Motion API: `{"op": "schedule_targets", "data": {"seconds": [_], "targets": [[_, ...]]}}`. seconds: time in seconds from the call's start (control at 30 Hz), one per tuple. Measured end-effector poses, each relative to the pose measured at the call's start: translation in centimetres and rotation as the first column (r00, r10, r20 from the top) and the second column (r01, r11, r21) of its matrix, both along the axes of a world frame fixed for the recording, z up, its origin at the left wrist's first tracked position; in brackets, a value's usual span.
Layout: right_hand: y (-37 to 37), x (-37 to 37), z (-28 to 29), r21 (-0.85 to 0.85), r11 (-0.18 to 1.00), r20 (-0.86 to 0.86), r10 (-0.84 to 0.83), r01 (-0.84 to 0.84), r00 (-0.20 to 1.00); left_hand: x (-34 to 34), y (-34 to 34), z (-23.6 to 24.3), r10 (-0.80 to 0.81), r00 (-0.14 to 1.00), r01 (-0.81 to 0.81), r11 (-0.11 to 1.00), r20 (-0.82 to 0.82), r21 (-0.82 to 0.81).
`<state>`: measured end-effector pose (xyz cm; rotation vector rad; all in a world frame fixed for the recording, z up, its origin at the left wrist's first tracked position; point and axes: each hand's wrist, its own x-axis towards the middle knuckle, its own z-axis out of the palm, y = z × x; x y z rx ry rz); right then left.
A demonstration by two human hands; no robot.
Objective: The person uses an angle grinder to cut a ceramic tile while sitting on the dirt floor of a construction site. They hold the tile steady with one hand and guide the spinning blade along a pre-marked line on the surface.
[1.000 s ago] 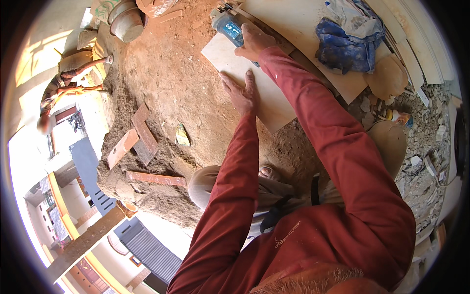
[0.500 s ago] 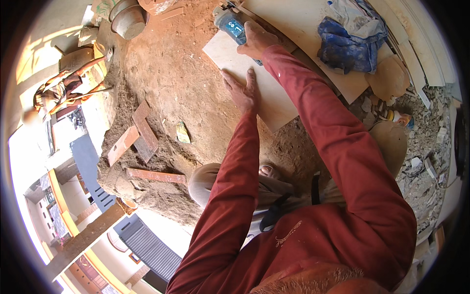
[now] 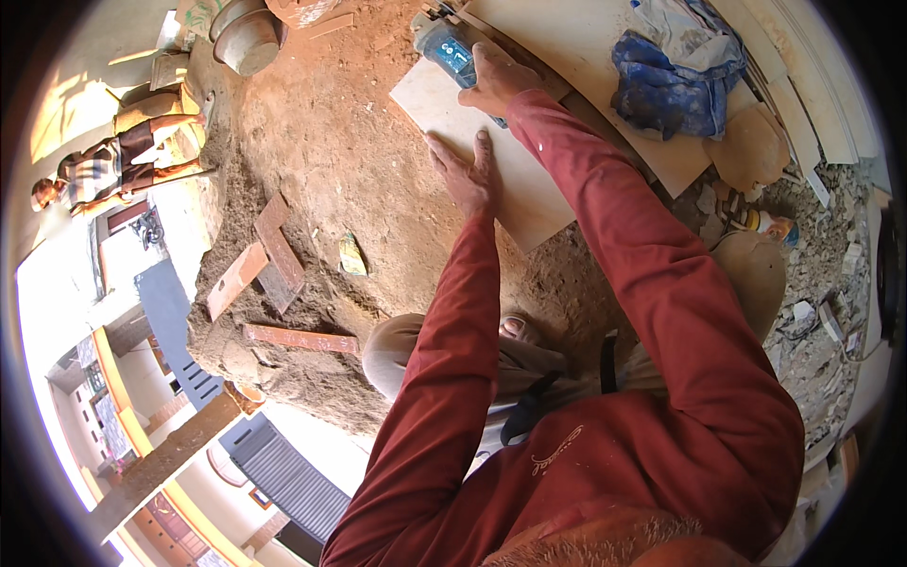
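Note:
A pale rectangular tile (image 3: 534, 203) lies on the dirt in front of me. My left hand (image 3: 467, 180) rests flat on it with fingers spread, holding nothing. Wrapped around the body of a blue handheld power cutter (image 3: 448, 55) is my right hand (image 3: 498, 79). The cutter sits at the far end of the tile, its front pointing away from me. Its blade cannot be made out from here.
Large pale slabs (image 3: 682, 163) lie to the right, with a blue and white crumpled bag (image 3: 675, 90) on them. Brown tile strips (image 3: 302, 337) and a small yellow packet (image 3: 351, 255) lie at left. Metal basins (image 3: 248, 42) stand far left; rubble (image 3: 812, 312) covers the right. A person (image 3: 104, 175) is farther left.
The person at the far left has shifted from a bent posture to a straighter one. My hands, the cutter and the tile stay practically where they were.

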<state>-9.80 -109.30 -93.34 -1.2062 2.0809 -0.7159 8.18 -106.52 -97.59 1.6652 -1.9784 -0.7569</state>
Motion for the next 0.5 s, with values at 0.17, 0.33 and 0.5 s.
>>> {"op": "schedule_targets", "data": {"seconds": [0.17, 0.33, 0.5], "targets": [[0.10, 0.10, 0.19, 0.000, 1.000, -0.003, -0.005, 0.005, 1.000, 0.07, 0.00, -0.12, -0.001, 1.000, 0.001, 1.000, -0.004, -0.018], [0.07, 0.02, 0.02, 0.008, 1.000, -0.017, 0.013, -0.012, 1.000, -0.06, 0.03, -0.22, 0.008, 1.000, -0.008, 1.000, 0.006, -0.015], [0.13, -0.13, 0.46, 0.005, 1.000, 0.005, 0.024, -0.024, 1.000, 0.08, 0.01, -0.23, 0.003, 1.000, -0.003, 1.000, 0.001, -0.027]]}}
